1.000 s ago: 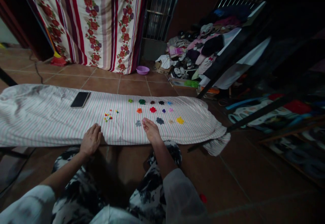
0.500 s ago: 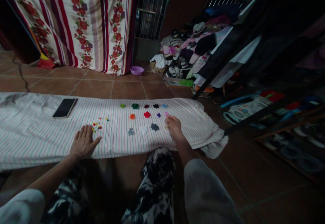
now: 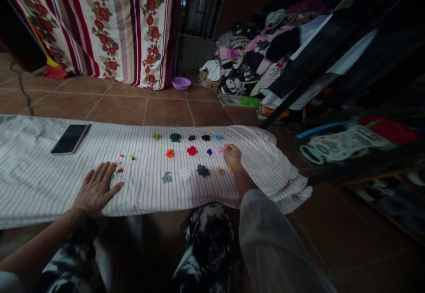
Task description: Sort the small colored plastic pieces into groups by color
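Observation:
My left hand point(image 3: 96, 186) lies flat and open on the striped cloth, fingers spread. Just beyond its fingertips is a mixed scatter of tiny coloured pieces point(image 3: 120, 169), mostly red, yellow and green. My right hand point(image 3: 233, 156) is closed in a pinch beside a small pink pile point(image 3: 221, 149); whatever lies between its fingertips is too small to make out. Other little piles sorted by colour sit in rows to its left, among them red point(image 3: 191, 151), orange point(image 3: 170, 153), dark green point(image 3: 175, 137), white point(image 3: 185, 173) and dark grey point(image 3: 202, 170). A tan pile point(image 3: 221, 171) lies near my right wrist, by a yellow bit point(image 3: 230, 167).
A smartphone point(image 3: 71, 139) rests on the striped cloth point(image 3: 146, 195) at the left. Beyond are a floral curtain point(image 3: 122, 27), a purple basin point(image 3: 181, 83) and a heap of clothes point(image 3: 259, 54). A dark slanted post point(image 3: 285, 100) stands at the right.
The view has shifted slightly. My right hand has drawn a little to the right of the pink pile, uncovering the tan pile and the yellow bit. My left hand remains flat.

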Demonstrator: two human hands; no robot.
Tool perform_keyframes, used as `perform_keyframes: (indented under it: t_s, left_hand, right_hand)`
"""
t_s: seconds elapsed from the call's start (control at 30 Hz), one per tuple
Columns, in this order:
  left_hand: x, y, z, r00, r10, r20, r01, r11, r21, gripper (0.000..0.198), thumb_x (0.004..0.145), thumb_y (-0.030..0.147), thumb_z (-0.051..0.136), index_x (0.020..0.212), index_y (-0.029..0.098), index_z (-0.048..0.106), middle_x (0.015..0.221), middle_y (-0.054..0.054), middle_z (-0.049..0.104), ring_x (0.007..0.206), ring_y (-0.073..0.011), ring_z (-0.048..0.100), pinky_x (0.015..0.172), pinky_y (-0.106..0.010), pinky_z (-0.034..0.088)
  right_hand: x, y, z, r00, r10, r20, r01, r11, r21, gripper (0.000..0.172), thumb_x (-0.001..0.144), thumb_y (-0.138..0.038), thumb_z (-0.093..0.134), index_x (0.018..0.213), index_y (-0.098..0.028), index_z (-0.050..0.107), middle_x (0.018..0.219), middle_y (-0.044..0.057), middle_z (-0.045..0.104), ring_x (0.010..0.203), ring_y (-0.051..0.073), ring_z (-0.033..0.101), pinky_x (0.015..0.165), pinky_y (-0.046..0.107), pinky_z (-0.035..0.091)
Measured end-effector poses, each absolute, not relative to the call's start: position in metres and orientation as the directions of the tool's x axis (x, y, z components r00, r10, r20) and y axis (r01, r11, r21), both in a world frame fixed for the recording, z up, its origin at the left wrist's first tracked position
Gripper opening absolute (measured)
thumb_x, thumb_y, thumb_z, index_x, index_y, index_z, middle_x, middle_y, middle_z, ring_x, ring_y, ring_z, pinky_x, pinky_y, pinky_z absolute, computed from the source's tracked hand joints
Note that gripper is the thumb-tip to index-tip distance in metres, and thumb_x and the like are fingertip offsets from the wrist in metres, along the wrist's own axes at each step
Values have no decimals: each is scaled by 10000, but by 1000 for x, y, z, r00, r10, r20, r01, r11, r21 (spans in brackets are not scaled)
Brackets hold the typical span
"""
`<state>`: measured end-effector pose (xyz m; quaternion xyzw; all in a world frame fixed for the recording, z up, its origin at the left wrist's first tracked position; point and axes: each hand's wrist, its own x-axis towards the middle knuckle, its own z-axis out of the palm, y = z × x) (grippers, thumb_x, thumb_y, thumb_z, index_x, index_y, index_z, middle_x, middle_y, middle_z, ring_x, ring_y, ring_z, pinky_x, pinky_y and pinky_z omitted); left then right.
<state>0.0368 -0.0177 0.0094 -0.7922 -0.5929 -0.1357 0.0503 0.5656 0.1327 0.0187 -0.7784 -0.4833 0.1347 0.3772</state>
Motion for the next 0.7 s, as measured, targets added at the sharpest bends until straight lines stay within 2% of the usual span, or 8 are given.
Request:
perform_keyframes:
  t_s: [0.17,0.37,0.5,0.6,0.7]
  left_hand:
    - [37,-17,7,250,932,261,960,-273,55,592,917,504,285,1408,199,419,1450,-174,460,1410,-333,312,1110,-541,269]
    - [38,-15,4,206,945,252,975,-220,27,724,900,571,253,1456,119,353,1488,-196,407,1408,-344,314,1125,-524,248]
    - [38,-15,4,205,942,266,977,-214,8,752,899,583,237,1455,91,356,1477,-215,414,1396,-353,333,1122,-517,256]
    - [38,-14,4,205,938,278,976,-217,13,740,902,576,250,1456,98,358,1471,-216,422,1395,-351,338,1118,-519,266]
    - [38,-15,5,208,939,273,974,-226,36,711,901,563,285,1458,127,363,1472,-210,425,1403,-354,327,1118,-540,262]
  right_hand:
    - [564,135,13,404,901,160,725,-208,-657,328,779,-179,465,961,-214,736,980,49,738,965,193,651,934,317,464]
    - [557,137,12,345,927,150,730,-165,-663,320,791,-276,560,1061,-196,712,1054,66,726,952,191,651,911,318,480]
    - [555,135,14,237,947,218,802,-64,-594,286,773,-241,577,998,-159,732,1062,92,723,981,203,645,946,319,463]
    - [557,134,16,159,953,258,847,3,-532,242,776,-221,580,951,-179,741,1041,80,731,999,211,639,975,337,447]
    - [561,135,18,135,960,246,872,2,-489,203,774,-217,602,917,-206,746,1014,64,735,982,212,641,963,339,454]
